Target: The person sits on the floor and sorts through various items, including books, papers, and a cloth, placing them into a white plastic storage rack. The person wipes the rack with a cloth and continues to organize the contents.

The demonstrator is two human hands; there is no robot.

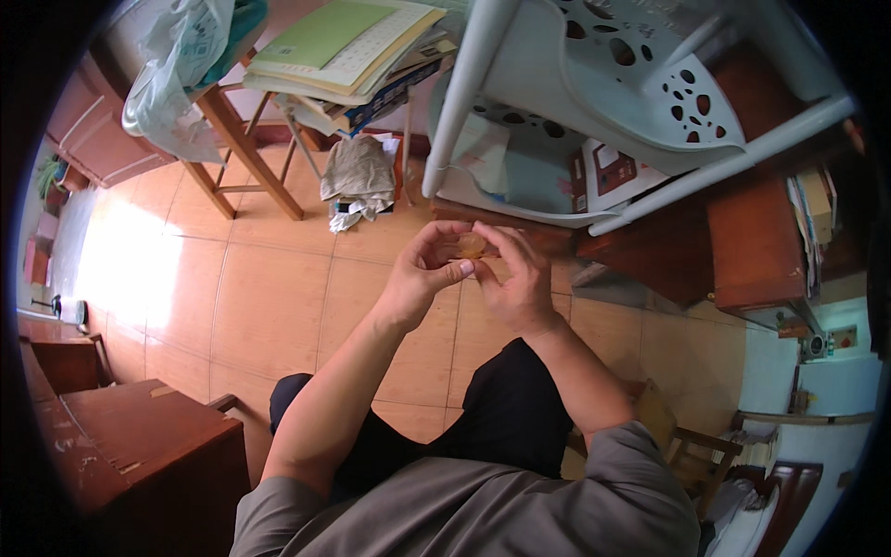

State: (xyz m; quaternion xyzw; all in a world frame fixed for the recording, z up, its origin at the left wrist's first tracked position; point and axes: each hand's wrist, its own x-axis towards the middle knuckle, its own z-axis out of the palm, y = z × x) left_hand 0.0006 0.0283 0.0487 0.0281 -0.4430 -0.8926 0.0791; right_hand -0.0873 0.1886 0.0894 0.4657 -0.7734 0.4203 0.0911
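Observation:
A small, translucent yellowish object [471, 245], too small to name surely, is cupped between my two hands in front of me, above the tiled floor. My left hand [433, 268] curls around its left side, with the thumb just below it. My right hand [514, 271] closes in from the right, its fingertips near those of my left hand at the top. Which fingers bear the object's weight is partly hidden.
A pale plastic shelf rack [543, 198] stands just beyond my hands. Left of it, books and papers [341, 52] are piled above a folded cloth [358, 167]. A wooden stool [243, 150] holds plastic bags. Brown wooden furniture [160, 438] is at lower left, a wooden cabinet [752, 244] at right.

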